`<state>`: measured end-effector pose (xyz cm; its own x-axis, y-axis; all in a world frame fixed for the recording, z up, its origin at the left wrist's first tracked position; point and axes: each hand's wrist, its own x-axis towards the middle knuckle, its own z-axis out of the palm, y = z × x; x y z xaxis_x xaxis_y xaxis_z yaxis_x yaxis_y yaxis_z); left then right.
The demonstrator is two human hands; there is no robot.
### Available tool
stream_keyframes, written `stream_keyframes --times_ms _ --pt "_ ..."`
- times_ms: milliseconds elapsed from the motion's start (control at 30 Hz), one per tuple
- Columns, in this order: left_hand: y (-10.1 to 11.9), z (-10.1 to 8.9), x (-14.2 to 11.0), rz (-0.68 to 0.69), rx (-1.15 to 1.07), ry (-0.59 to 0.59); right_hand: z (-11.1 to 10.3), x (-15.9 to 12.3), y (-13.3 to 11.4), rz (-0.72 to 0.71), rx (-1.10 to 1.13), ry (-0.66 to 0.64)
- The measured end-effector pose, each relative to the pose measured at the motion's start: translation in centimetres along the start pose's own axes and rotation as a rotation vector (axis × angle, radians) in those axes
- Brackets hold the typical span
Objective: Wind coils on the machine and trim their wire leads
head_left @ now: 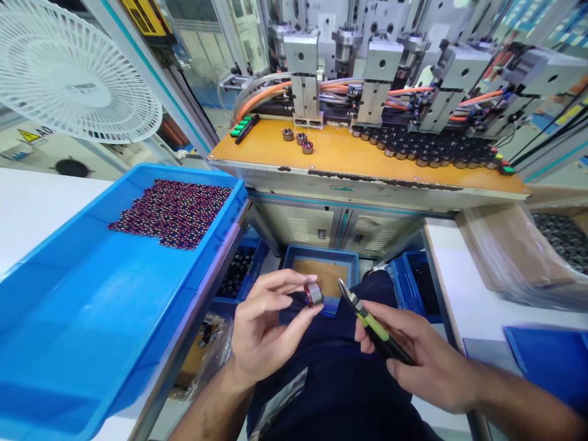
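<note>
yellow warning triangle (28, 136), "A0" on pale label (44, 136)

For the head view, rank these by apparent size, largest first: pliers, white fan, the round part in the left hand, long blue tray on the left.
1. Long blue tray
2. White fan, cut by the frame edge
3. Pliers
4. Round part

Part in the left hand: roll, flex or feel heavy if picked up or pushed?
The part would likely roll if pushed on its side, which looks round. Its grey, metallic look suggests it's stiff and perhaps heavy for its size, yet probably easily lifted: the left hand pinches it.
</note>
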<state>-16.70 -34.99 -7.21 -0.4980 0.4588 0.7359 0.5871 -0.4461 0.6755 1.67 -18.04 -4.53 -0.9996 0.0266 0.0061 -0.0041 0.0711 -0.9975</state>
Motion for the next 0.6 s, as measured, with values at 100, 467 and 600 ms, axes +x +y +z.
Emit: stream_keyframes --times_ms 100,467,600 --pt "-0.1 0.3 0.2 0.035 0.004 0.002 -0.1 -0.4 -0.7 -0.006 -0.032 -0.018" --pt "0.2 0.2 -0.5 -0.021 0.041 0.007 0.5 0.5 -1.6 -0.104 -0.051 -0.039" --pt "0.4 0.2 -0.5 -0.023 0.073 0.005 0.5 0.9 -1.6 -0.092 -0.033 -0.056"
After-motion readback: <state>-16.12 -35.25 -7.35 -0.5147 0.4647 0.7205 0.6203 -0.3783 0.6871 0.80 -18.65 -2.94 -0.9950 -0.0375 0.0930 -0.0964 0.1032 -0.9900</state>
